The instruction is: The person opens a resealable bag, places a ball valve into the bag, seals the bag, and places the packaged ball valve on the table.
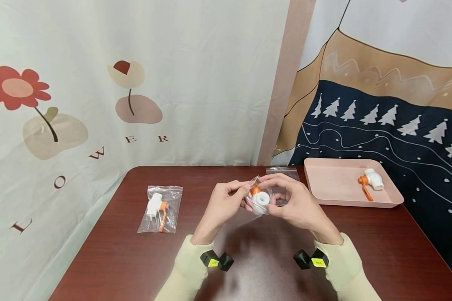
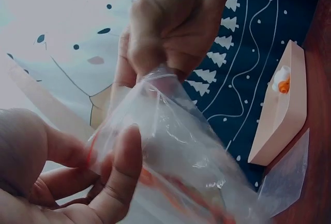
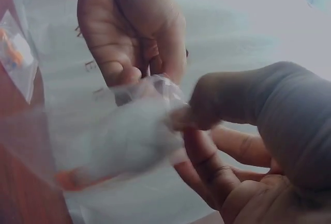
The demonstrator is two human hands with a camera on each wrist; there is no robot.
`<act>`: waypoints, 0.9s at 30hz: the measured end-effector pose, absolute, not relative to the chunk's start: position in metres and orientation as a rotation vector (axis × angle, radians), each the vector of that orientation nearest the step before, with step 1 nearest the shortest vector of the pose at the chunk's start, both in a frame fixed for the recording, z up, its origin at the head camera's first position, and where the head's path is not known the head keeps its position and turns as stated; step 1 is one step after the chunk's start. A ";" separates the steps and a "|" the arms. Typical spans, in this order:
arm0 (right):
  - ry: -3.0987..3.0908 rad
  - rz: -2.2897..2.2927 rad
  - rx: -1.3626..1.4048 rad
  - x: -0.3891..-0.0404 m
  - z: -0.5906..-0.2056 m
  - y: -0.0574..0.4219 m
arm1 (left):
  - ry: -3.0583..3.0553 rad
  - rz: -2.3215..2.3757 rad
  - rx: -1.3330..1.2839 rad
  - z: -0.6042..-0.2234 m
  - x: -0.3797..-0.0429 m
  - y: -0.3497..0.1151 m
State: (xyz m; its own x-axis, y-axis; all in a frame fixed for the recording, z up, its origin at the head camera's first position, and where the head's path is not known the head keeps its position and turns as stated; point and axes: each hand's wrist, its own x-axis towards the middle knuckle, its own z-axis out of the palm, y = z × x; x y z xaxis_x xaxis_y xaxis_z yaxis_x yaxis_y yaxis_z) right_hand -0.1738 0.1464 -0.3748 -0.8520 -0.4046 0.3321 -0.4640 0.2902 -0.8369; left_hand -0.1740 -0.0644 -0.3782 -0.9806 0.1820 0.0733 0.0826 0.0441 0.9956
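Note:
Both hands hold up a clear plastic zip bag [image 1: 254, 204] above the table, with a white plastic fitting [image 1: 262, 198] with an orange part inside it. My left hand [image 1: 227, 202] pinches the bag's edge on the left, between thumb and fingers. On the other side my right hand [image 1: 294, 201] grips the bag near its opening. In the left wrist view the bag [image 2: 181, 136] stretches between the two hands, its red strip by the left fingers. Through the film in the right wrist view, the white fitting [image 3: 121, 136] is blurred.
On the left of the brown table [image 1: 109, 251] lies another zip bag [image 1: 173, 215] with a similar white and orange fitting. A pink tray [image 1: 331, 184] at the back right bears an unbagged fitting [image 1: 374, 179]. An apparently flat clear bag [image 1: 286, 171] lies behind my right hand.

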 end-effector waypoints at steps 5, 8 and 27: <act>-2.481 1.616 0.808 -0.173 -0.376 0.144 | 2.232 2.097 0.254 -0.380 -0.174 -0.062; -2.471 1.635 0.799 -0.173 -0.376 0.143 | 2.225 2.114 0.250 -0.380 -0.174 -0.062; -2.254 1.402 1.200 -0.185 -0.376 0.155 | 2.201 1.970 0.503 -0.375 -0.175 -0.072</act>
